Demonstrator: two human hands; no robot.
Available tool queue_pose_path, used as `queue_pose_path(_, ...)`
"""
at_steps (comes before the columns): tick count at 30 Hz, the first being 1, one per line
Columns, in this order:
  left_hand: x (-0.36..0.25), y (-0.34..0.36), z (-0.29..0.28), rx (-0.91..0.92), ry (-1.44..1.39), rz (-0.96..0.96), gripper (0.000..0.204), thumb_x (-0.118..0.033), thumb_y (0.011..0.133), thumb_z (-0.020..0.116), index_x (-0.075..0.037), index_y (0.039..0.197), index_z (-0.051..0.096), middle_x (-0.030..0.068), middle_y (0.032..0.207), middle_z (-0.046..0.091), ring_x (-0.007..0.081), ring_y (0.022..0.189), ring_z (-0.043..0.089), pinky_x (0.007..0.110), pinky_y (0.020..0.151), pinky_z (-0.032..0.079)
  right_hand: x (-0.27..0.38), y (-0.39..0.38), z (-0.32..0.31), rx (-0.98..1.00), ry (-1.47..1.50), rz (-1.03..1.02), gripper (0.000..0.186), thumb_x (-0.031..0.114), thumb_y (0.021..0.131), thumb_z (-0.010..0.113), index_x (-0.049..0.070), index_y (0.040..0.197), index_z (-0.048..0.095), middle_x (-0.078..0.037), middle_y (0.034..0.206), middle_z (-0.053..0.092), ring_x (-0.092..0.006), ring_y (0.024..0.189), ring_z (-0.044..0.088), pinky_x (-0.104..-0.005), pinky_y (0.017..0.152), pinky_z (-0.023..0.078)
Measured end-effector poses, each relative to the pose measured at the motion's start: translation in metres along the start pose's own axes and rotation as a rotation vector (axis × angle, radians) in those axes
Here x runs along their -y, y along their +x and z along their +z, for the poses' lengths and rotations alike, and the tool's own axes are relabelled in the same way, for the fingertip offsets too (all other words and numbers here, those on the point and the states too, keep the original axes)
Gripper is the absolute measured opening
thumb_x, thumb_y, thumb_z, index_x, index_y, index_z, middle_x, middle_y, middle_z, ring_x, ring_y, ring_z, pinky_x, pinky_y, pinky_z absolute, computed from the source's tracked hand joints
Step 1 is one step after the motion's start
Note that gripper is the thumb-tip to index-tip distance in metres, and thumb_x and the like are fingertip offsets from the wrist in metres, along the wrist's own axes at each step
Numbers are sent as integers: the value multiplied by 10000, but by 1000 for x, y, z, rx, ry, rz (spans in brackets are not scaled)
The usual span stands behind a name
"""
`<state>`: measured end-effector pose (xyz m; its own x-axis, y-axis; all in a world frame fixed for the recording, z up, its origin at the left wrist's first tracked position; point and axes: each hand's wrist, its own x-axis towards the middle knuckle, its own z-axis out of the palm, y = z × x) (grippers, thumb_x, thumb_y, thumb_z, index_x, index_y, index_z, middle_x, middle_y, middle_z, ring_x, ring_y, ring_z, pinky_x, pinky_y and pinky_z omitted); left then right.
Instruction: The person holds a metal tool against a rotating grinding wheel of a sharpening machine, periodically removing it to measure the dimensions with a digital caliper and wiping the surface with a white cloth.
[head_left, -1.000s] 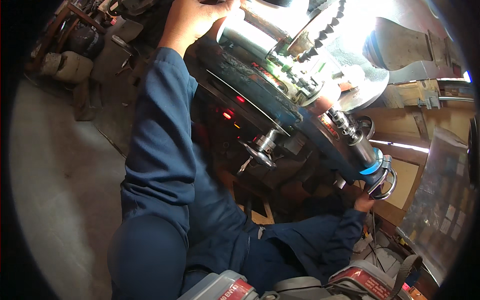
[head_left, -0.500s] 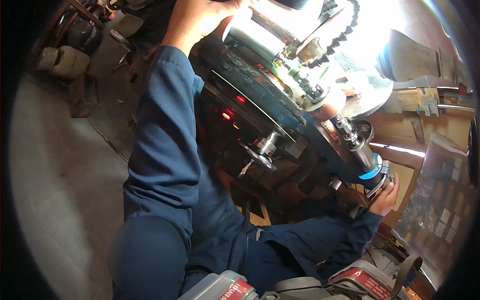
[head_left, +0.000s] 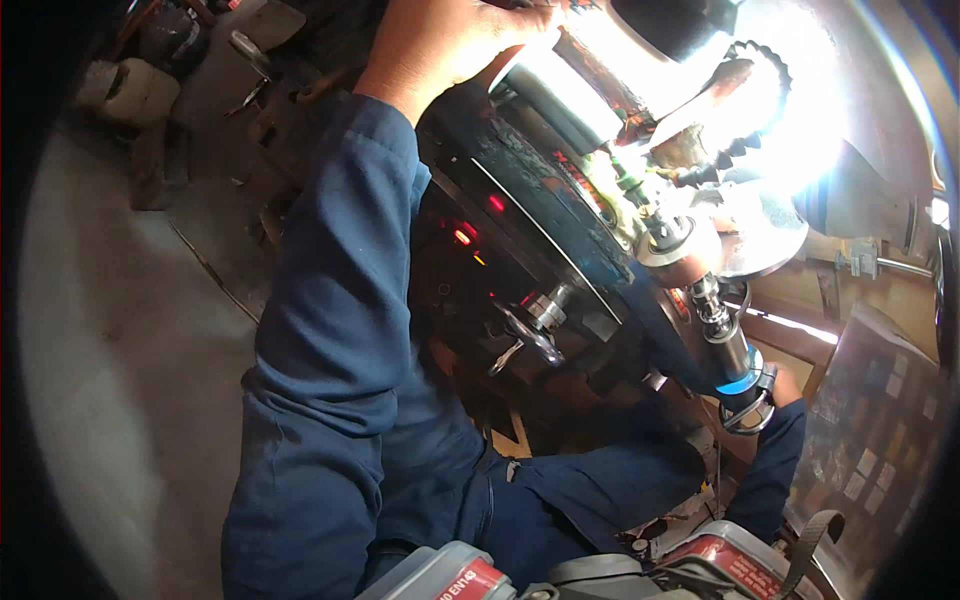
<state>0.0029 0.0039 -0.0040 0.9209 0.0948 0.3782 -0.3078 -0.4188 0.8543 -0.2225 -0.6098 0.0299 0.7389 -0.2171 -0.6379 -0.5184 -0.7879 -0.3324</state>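
My left hand reaches to the top of a lathe-like machine, fingers closed at a metal part whose gripped portion is unclear in the glare. My right hand is closed around the crank handle at the end of a tailstock, partly hidden behind it. The tailstock's steel barrel carries a blue ring and a small chuck. A green, greasy fitting sits midway along the bed, beside a curved black segmented hose. A small handwheel sticks out below the bed.
A grey floor is at left, with dark hardware and a beige container beyond. At right are wooden framing, a metal rod and a clear plastic sheet. Respirator cartridges show along the lower edge.
The view has shifted, so the machine sits further right and lower. My right hand has moved round behind the crank handle, its sleeve now more upright. The hose looks more tightly curved.
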Motion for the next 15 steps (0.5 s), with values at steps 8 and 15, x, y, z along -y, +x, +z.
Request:
queue_pose_path(8,5,-2,-4,-44,-47,93,325,-292,790,783,16,854,704,194,770,705,276,754,722,354,681,543,-16,108,82,511,-239,60,256,134,916,508,-8,960,716,-68,826,691,-139,766,636,-270,691,497)
queue_pose_path(15,0,0,-4,-74,86,77,306,-306,735,799,-33,852,726,185,785,705,315,777,712,391,715,550,-11,109,93,393,-110,93,248,121,914,513,-15,983,709,-75,846,692,-143,781,639,-275,702,501)
